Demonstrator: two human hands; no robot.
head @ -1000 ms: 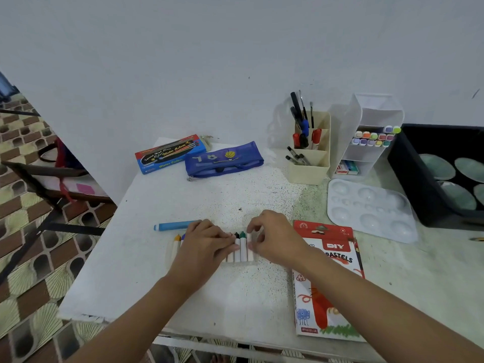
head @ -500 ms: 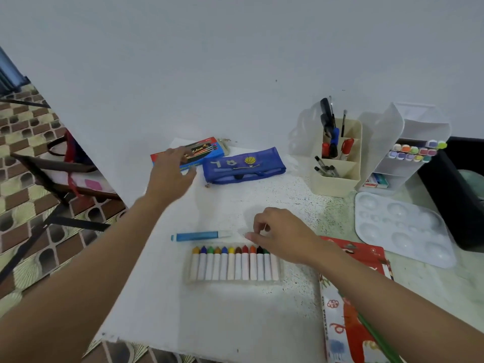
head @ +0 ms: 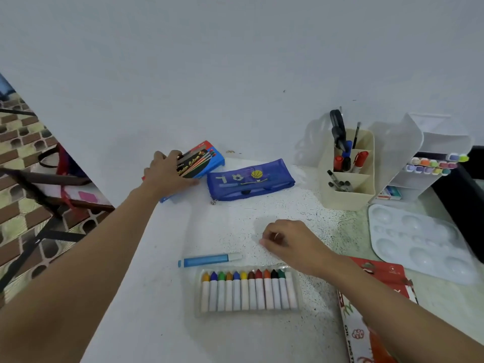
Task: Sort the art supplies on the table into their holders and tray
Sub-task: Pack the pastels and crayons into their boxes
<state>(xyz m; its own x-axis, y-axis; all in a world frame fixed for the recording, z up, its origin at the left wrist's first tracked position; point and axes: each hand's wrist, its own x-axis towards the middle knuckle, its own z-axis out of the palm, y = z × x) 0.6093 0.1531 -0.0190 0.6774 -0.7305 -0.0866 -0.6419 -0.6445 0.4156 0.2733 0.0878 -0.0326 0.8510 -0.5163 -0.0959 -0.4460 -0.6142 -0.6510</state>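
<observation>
Partly sorted: pastels (head: pixel 248 292) fill their tray (head: pixel 248 313) at six o'clock, and pens stand in holders (head: pixel 348 189) at two. The left hand (head: pixel 167 172) grips the pencil box (head: pixel 207 161) at ten. The right hand (head: pixel 290 242) rests curled, its grasp unclear. The marker (head: pixel 207 260) and pouch (head: pixel 248 183) are left.
</observation>
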